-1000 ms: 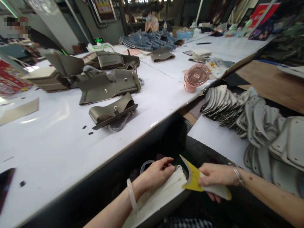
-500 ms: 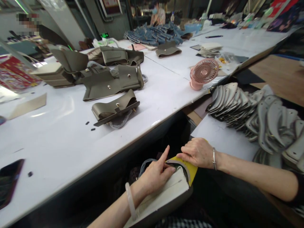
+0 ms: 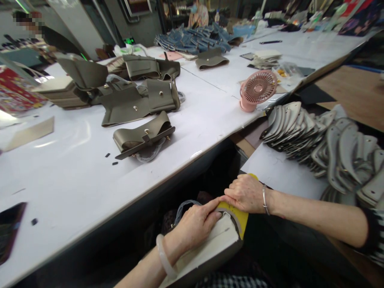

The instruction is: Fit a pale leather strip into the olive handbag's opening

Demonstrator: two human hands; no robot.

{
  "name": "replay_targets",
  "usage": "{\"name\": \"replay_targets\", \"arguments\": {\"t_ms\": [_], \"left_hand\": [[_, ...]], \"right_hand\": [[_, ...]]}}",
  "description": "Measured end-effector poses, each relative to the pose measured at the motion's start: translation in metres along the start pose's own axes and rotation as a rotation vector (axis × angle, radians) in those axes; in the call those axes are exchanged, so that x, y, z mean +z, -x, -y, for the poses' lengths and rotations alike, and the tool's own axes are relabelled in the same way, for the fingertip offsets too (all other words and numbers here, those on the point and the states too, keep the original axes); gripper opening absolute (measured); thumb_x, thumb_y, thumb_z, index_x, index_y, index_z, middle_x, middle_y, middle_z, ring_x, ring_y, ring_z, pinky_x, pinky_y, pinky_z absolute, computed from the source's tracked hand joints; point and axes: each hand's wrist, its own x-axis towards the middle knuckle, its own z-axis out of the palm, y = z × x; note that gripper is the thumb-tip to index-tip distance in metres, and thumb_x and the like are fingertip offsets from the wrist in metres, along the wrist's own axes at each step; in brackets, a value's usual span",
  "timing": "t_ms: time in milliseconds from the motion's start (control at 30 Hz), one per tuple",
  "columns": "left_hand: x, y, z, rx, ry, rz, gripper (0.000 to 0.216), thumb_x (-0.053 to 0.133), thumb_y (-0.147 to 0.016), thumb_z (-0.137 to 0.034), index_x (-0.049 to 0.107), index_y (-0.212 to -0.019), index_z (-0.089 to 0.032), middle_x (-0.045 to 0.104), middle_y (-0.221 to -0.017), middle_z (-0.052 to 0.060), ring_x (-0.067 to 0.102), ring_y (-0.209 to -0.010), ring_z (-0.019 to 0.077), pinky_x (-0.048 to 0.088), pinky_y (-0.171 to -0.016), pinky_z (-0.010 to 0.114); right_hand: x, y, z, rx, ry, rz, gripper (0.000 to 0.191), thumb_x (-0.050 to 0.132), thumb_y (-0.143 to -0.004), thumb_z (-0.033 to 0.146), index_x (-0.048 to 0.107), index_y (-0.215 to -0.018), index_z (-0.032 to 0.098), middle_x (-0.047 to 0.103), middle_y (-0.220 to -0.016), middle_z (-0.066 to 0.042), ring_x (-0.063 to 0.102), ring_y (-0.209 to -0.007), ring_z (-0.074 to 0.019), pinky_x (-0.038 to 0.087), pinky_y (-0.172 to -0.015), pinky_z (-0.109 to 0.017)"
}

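Observation:
Below the table edge, on my lap, lies a cream and grey bag panel (image 3: 207,250). My left hand (image 3: 196,226) rests on its upper end, fingers pressed together and pointing right, holding it down. A yellow-backed curved piece (image 3: 238,216) sits at the panel's end. My right hand (image 3: 246,193) is closed over the top of that yellow piece, fingertips meeting those of the left hand. A pale bangle is on my left wrist, a metal bracelet on my right.
The long white table (image 3: 75,188) carries olive-grey bag parts (image 3: 144,136), a pink desk fan (image 3: 258,90) and a dark phone (image 3: 10,230) at the left edge. Many grey curved pieces (image 3: 327,140) are piled on the right. Blue pieces (image 3: 195,40) and other people are far back.
My right hand moved from lower right up onto the panel's end, bringing the yellow piece against it. My left index finger, raised half a second ago, now lies flat.

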Motion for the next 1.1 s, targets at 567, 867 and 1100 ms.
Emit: {"name": "replay_targets", "arguments": {"t_ms": [567,867,1100], "left_hand": [[0.008,0.002,-0.001,0.084,-0.081,-0.036,0.040,0.039,-0.099,-0.036,0.060,-0.131,-0.025,0.073,-0.114,0.005,0.070,-0.097,0.0244,0.050,-0.091,0.034],[-0.004,0.004,0.004,0.013,0.311,0.066,0.052,0.037,-0.097,-0.050,0.064,-0.128,-0.018,0.064,-0.132,0.006,0.058,-0.120,0.0232,0.039,-0.108,0.033],[-0.005,-0.007,0.003,-0.110,0.303,0.057,0.041,0.058,-0.083,-0.046,0.077,-0.104,-0.016,0.075,-0.097,0.005,0.065,-0.089,0.0234,0.049,-0.078,0.030]], "right_hand": [[0.012,0.019,0.036,0.341,-0.096,0.112,0.059,0.024,-0.103,0.046,0.068,-0.078,0.016,0.072,-0.074,-0.015,0.068,-0.069,-0.0293,0.031,-0.059,-0.033],[0.021,0.050,0.065,0.622,-0.451,0.001,0.066,0.018,-0.100,0.058,0.059,-0.065,0.018,0.063,-0.062,-0.008,0.060,-0.061,-0.0207,0.033,-0.059,-0.031],[0.032,0.068,0.057,0.770,-1.692,-0.137,0.071,0.021,-0.085,0.084,0.051,-0.097,0.021,0.036,-0.060,0.007,0.029,-0.047,-0.0084,0.026,-0.046,-0.022]]}}
